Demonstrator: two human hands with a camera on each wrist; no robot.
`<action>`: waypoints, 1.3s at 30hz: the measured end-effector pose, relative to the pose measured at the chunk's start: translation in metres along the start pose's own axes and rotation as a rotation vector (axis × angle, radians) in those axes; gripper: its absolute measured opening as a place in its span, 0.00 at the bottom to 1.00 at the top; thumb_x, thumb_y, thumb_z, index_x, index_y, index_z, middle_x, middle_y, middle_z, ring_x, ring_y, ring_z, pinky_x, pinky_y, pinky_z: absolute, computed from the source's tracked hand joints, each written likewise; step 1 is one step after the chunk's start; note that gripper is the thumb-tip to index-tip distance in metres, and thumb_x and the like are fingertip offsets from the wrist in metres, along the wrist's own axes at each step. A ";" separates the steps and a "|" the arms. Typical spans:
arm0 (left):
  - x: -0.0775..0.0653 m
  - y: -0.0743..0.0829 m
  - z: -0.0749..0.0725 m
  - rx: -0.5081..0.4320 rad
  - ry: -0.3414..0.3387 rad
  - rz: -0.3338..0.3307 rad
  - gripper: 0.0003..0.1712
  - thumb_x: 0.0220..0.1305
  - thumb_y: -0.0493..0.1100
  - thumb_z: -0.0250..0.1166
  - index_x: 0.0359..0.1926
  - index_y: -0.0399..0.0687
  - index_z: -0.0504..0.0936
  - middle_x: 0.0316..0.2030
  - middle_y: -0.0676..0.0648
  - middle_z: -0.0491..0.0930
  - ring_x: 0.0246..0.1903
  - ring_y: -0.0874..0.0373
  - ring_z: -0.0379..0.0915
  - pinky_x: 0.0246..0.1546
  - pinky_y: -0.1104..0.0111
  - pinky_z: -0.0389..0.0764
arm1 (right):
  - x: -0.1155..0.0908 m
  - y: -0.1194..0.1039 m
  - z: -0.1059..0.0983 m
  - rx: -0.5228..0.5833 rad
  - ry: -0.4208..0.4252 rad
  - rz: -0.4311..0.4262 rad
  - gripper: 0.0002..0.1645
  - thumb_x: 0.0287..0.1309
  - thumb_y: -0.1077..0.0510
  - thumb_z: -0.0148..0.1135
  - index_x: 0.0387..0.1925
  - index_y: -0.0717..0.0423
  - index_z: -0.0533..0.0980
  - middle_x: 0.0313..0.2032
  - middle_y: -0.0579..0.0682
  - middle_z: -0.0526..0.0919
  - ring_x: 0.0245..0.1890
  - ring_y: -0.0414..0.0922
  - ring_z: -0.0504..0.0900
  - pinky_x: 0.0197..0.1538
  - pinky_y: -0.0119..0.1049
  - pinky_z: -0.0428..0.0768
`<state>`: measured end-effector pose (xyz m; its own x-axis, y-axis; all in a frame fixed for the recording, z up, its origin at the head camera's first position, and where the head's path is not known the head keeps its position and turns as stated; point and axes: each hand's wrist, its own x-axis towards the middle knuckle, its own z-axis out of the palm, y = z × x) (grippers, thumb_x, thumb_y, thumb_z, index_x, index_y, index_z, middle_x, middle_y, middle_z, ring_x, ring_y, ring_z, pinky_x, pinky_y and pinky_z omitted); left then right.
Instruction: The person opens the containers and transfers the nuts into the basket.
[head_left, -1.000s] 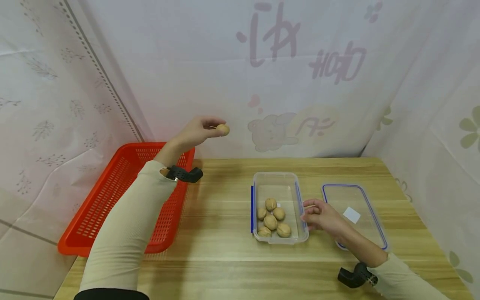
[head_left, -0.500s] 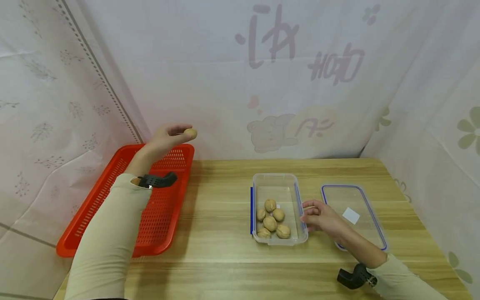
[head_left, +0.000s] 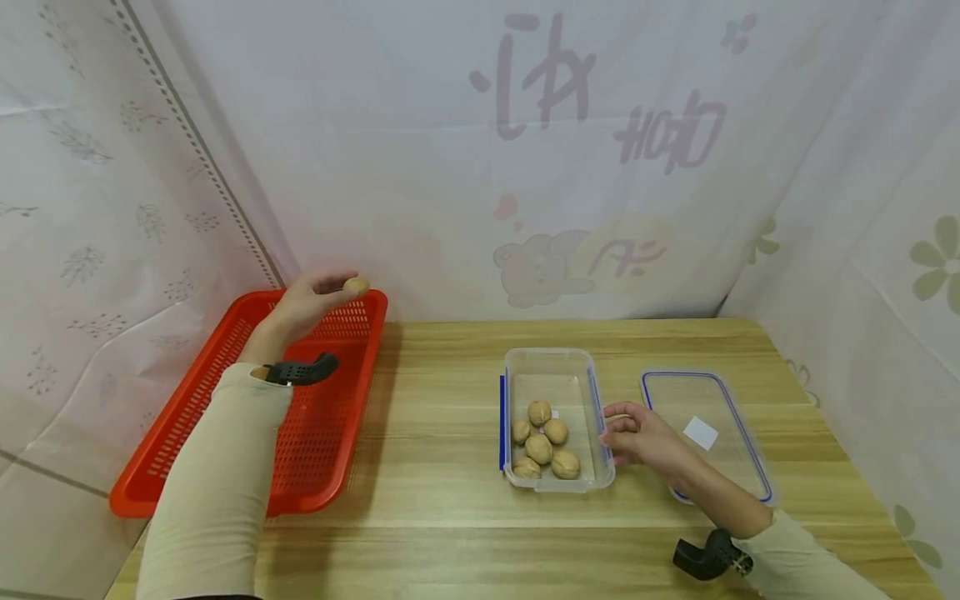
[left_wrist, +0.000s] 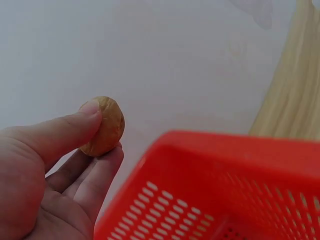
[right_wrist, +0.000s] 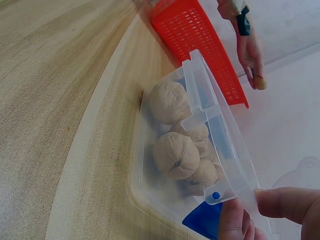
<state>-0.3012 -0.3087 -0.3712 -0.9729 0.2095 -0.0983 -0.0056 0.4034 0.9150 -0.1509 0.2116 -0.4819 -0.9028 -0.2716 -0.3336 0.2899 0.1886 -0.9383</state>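
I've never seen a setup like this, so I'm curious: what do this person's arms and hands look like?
The left hand and right hand are ungloved. The left sleeve and right sleeve are cream-coloured. A curved black device sits at each wrist.

Right fingers (right_wrist: 231, 220) pinch the clear box (right_wrist: 237, 160) — walnuts (right_wrist: 176, 156) lie inside it.

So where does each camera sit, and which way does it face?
Head: worn on the head, facing forward and down; shows left hand, right hand, sleeves.
Left wrist: on that wrist, facing its hand pinching a walnut near the red basket.
Right wrist: on that wrist, facing its hand holding the clear box.
Head and right wrist share the box.
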 end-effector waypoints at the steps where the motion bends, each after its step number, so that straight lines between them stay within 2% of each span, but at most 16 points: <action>1: 0.000 -0.003 -0.001 0.000 0.001 -0.006 0.37 0.76 0.46 0.60 0.78 0.40 0.58 0.72 0.36 0.62 0.67 0.47 0.61 0.74 0.49 0.57 | 0.000 0.000 0.000 0.000 0.001 0.001 0.29 0.66 0.67 0.63 0.63 0.72 0.62 0.38 0.50 0.79 0.38 0.45 0.82 0.38 0.36 0.86; 5: 0.001 -0.017 -0.003 0.005 0.009 -0.035 0.38 0.76 0.47 0.61 0.78 0.40 0.57 0.73 0.36 0.60 0.69 0.45 0.57 0.74 0.49 0.55 | 0.001 0.001 0.000 0.001 0.004 0.000 0.30 0.66 0.67 0.63 0.63 0.72 0.62 0.38 0.50 0.79 0.38 0.45 0.82 0.39 0.37 0.86; 10: -0.003 -0.035 -0.004 0.087 0.025 -0.085 0.40 0.75 0.51 0.62 0.79 0.42 0.57 0.76 0.36 0.56 0.73 0.38 0.51 0.73 0.43 0.54 | 0.002 0.003 -0.001 0.010 0.004 -0.005 0.30 0.65 0.68 0.63 0.64 0.72 0.61 0.38 0.49 0.80 0.38 0.45 0.82 0.39 0.37 0.86; 12: -0.007 -0.036 -0.002 0.085 0.026 -0.110 0.40 0.75 0.50 0.61 0.79 0.41 0.56 0.76 0.34 0.55 0.74 0.35 0.49 0.73 0.41 0.54 | 0.003 0.004 -0.001 0.012 0.004 -0.006 0.31 0.65 0.68 0.63 0.64 0.73 0.61 0.38 0.49 0.80 0.38 0.45 0.82 0.39 0.37 0.86; 15: -0.006 -0.046 0.000 0.072 0.025 -0.126 0.41 0.76 0.50 0.61 0.79 0.37 0.55 0.76 0.32 0.54 0.74 0.33 0.48 0.73 0.40 0.52 | 0.003 0.003 -0.001 0.009 0.009 -0.004 0.30 0.65 0.68 0.63 0.64 0.72 0.61 0.37 0.49 0.80 0.38 0.45 0.82 0.38 0.37 0.86; 19: -0.002 -0.065 -0.001 0.099 0.034 -0.130 0.41 0.75 0.51 0.61 0.77 0.34 0.56 0.74 0.30 0.57 0.73 0.34 0.51 0.73 0.41 0.54 | 0.003 0.002 -0.001 0.007 0.016 -0.001 0.30 0.65 0.68 0.63 0.63 0.72 0.62 0.37 0.49 0.79 0.38 0.45 0.82 0.38 0.37 0.86; 24: -0.005 -0.080 0.003 0.109 0.047 -0.165 0.37 0.76 0.48 0.61 0.75 0.34 0.61 0.72 0.30 0.61 0.70 0.35 0.56 0.72 0.43 0.58 | 0.003 0.004 -0.001 0.008 0.011 -0.001 0.30 0.66 0.68 0.63 0.63 0.72 0.62 0.37 0.50 0.79 0.37 0.45 0.82 0.38 0.37 0.86; 28: -0.004 -0.088 0.005 0.135 0.033 -0.184 0.37 0.76 0.50 0.61 0.75 0.33 0.62 0.72 0.30 0.62 0.70 0.35 0.57 0.71 0.44 0.59 | 0.003 0.003 -0.001 0.005 0.006 -0.004 0.29 0.66 0.68 0.63 0.63 0.72 0.62 0.37 0.50 0.78 0.37 0.44 0.81 0.38 0.38 0.86; 33: -0.005 -0.089 0.007 0.195 0.027 -0.214 0.39 0.75 0.54 0.61 0.74 0.33 0.63 0.72 0.30 0.62 0.71 0.35 0.55 0.72 0.42 0.57 | 0.003 0.003 -0.001 0.003 0.004 -0.005 0.29 0.66 0.68 0.63 0.63 0.72 0.62 0.37 0.50 0.78 0.37 0.44 0.81 0.38 0.38 0.86; 39: -0.003 -0.091 0.014 0.191 0.027 -0.236 0.36 0.75 0.48 0.62 0.72 0.29 0.64 0.70 0.28 0.63 0.68 0.35 0.59 0.71 0.44 0.60 | 0.003 0.004 -0.001 0.008 0.003 0.004 0.29 0.66 0.67 0.63 0.63 0.71 0.62 0.37 0.50 0.78 0.37 0.44 0.81 0.38 0.37 0.86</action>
<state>-0.2949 -0.3338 -0.4599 -0.9558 0.0670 -0.2864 -0.1911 0.5985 0.7780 -0.1529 0.2123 -0.4864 -0.9026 -0.2684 -0.3367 0.2958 0.1817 -0.9378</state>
